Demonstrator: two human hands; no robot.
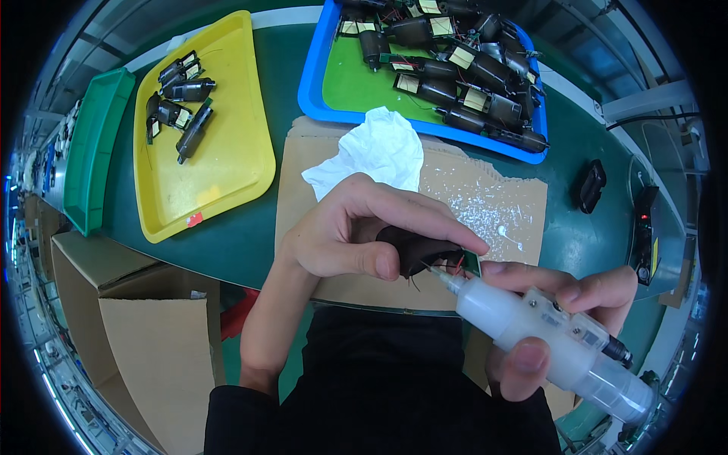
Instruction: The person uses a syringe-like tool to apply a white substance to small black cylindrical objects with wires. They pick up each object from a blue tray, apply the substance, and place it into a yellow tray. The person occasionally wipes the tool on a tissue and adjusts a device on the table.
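Note:
My left hand (349, 235) is closed round a dark cylindrical part (413, 246) with a small green circuit board (471, 263) and thin red and black wires at its right end. In my right hand (561, 303) is a translucent white glue syringe (523, 322), gripped between the thumb and fingers and tilted up to the left. Its thin needle tip (432, 268) reaches the wired end of the dark part; whether it touches cannot be made out. Both hands are above the near edge of a cardboard sheet (303, 152) spotted with white residue.
A crumpled white cloth (379, 148) lies on the cardboard. Behind it, a blue tray (311, 91) holds several similar dark parts; a yellow tray (235, 174) at left holds a few. A green bin (95, 152), cardboard box (159, 326) and black object (590, 186) flank them.

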